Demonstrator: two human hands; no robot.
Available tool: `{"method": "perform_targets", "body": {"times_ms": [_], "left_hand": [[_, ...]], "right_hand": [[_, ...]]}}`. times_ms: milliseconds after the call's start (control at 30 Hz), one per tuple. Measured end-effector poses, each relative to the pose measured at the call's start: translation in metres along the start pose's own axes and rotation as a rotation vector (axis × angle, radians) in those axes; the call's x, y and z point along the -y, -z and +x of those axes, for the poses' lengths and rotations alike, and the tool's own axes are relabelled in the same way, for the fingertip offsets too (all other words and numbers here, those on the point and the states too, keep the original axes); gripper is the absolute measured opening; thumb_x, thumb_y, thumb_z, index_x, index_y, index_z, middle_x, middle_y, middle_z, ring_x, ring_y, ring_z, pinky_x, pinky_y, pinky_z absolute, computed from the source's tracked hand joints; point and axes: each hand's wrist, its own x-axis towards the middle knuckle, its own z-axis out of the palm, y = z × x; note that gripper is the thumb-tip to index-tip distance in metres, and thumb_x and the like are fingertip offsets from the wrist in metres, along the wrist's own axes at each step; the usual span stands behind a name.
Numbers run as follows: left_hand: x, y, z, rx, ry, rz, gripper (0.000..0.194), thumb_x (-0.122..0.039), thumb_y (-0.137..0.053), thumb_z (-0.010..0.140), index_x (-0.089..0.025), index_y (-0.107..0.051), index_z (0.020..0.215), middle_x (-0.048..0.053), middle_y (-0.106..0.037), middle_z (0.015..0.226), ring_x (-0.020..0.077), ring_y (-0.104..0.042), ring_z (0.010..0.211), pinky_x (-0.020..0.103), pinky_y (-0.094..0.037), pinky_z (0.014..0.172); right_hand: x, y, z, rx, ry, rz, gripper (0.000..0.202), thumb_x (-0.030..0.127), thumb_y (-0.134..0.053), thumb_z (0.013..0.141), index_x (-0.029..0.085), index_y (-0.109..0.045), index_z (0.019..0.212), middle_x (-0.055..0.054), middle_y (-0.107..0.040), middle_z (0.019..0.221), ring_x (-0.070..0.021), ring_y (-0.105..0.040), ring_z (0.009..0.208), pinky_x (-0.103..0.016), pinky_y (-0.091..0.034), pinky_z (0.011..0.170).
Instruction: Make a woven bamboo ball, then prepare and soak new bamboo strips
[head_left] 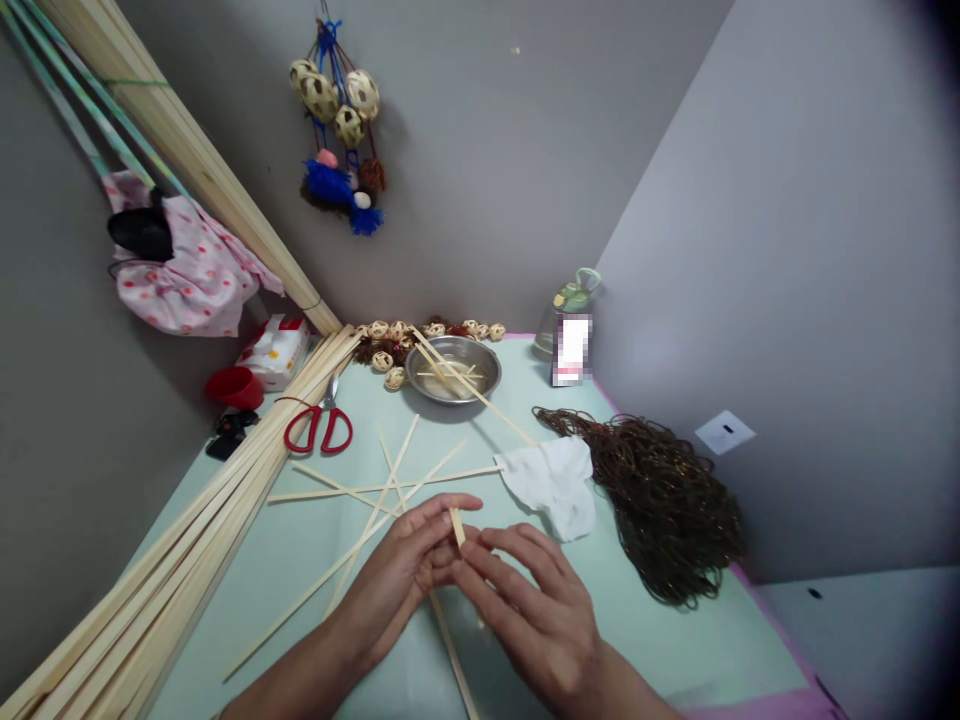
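Observation:
My left hand and my right hand meet over the front middle of the table. Between them, a pale bamboo strip is pinched in the left fingers, its short end standing up. The right thumb and fingertips close on the same strip's lower part. Below the hands a long strip runs toward the front edge; whether it is the same piece is hidden. Several loose strips lie crossed just beyond and left of my left hand. A crumpled white cloth lies beyond my right hand, over strip ends.
Long bamboo strips lie bundled along the left. Red-handled scissors sit beside them. A metal bowl holds strips, with woven balls behind. Dark cord is heaped right. A bottle and phone-like object stand at the back.

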Motion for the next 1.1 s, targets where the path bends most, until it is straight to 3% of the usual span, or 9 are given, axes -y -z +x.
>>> {"method": "perform_targets", "body": {"times_ms": [167, 333, 533, 633, 700, 833, 900, 967, 1100], "left_hand": [[-0.002, 0.006, -0.008, 0.059, 0.035, -0.070, 0.027, -0.029, -0.069, 0.086, -0.016, -0.068, 0.110, 0.009, -0.074, 0.094, 0.0150, -0.069, 0.078, 0.027, -0.054, 0.077], [0.014, 0.001, -0.008, -0.019, -0.004, -0.037, 0.023, -0.036, -0.077, 0.081, -0.016, -0.066, 0.087, 0.000, -0.067, 0.073, 0.0098, -0.063, 0.065, 0.018, -0.050, 0.063], [0.025, -0.009, -0.012, 0.113, -0.157, 0.537, 0.034, -0.047, -0.058, 0.091, -0.015, -0.068, 0.082, 0.002, -0.063, 0.069, 0.0140, -0.062, 0.057, 0.025, -0.048, 0.059], [0.023, -0.014, -0.014, 0.106, -0.320, 0.915, 0.034, -0.040, -0.049, 0.095, -0.018, -0.062, 0.072, -0.001, -0.056, 0.066, 0.0119, -0.052, 0.056, 0.024, -0.041, 0.059], [0.024, -0.019, -0.012, 0.103, -0.262, 0.964, 0.035, -0.041, -0.047, 0.094, -0.020, -0.056, 0.069, -0.003, -0.050, 0.055, 0.0115, -0.047, 0.050, 0.024, -0.036, 0.054], [0.032, -0.033, -0.007, 0.153, 0.061, 0.651, 0.040, -0.056, -0.052, 0.087, -0.021, -0.051, 0.068, -0.008, -0.044, 0.040, 0.0098, -0.041, 0.032, 0.021, -0.027, 0.039], [0.037, -0.040, -0.006, 0.185, 0.112, 0.533, 0.043, -0.060, -0.056, 0.083, -0.020, -0.052, 0.067, -0.007, -0.047, 0.041, 0.0098, -0.044, 0.031, 0.020, -0.029, 0.037], [0.039, -0.043, -0.008, 0.267, 0.151, 0.496, 0.043, -0.059, -0.059, 0.081, -0.018, -0.056, 0.069, -0.005, -0.053, 0.046, 0.0100, -0.048, 0.035, 0.020, -0.034, 0.039], [0.025, -0.036, -0.012, 0.461, 0.192, 0.637, 0.033, -0.048, -0.062, 0.086, -0.016, -0.069, 0.089, 0.002, -0.067, 0.071, 0.0104, -0.057, 0.054, 0.022, -0.046, 0.054]], "right_hand": [[-0.011, 0.010, -0.007, 0.079, 0.036, 0.062, 0.030, 0.009, -0.050, 0.095, 0.009, -0.065, 0.121, -0.010, -0.073, 0.118, -0.0244, -0.061, 0.114, -0.037, -0.054, 0.094], [-0.004, 0.010, -0.012, 0.043, 0.017, 0.143, 0.032, 0.011, -0.056, 0.093, 0.009, -0.063, 0.123, -0.013, -0.074, 0.111, -0.0249, -0.061, 0.113, -0.041, -0.054, 0.094], [-0.002, 0.027, -0.005, -0.074, -0.591, 0.526, 0.018, 0.013, -0.052, 0.095, 0.019, -0.069, 0.098, -0.005, -0.071, 0.085, -0.0171, -0.067, 0.080, -0.027, -0.057, 0.071], [-0.001, 0.030, -0.011, -0.064, -0.731, 0.485, 0.017, 0.016, -0.054, 0.096, 0.019, -0.069, 0.090, -0.003, -0.070, 0.079, -0.0151, -0.067, 0.069, -0.023, -0.055, 0.060], [0.005, 0.028, -0.020, -0.088, -0.595, 0.321, 0.019, 0.014, -0.052, 0.097, 0.018, -0.070, 0.096, -0.004, -0.072, 0.079, -0.0152, -0.068, 0.071, -0.022, -0.056, 0.061], [0.021, 0.028, -0.039, -0.039, -0.132, -0.056, 0.031, 0.012, -0.043, 0.098, 0.007, -0.068, 0.116, -0.015, -0.076, 0.098, -0.0225, -0.068, 0.096, -0.030, -0.057, 0.082], [0.023, 0.036, -0.044, -0.006, -0.084, -0.080, 0.034, 0.014, -0.040, 0.099, 0.005, -0.067, 0.119, -0.017, -0.075, 0.101, -0.0241, -0.068, 0.100, -0.032, -0.057, 0.084], [0.018, 0.054, -0.045, 0.000, -0.203, 0.043, 0.031, 0.017, -0.042, 0.100, 0.012, -0.068, 0.117, -0.012, -0.076, 0.093, -0.0213, -0.069, 0.090, -0.029, -0.058, 0.077], [-0.001, 0.103, -0.052, 0.169, -0.798, 0.450, 0.017, 0.029, -0.056, 0.097, 0.020, -0.069, 0.090, -0.004, -0.071, 0.076, -0.0167, -0.067, 0.070, -0.025, -0.055, 0.063]]}}
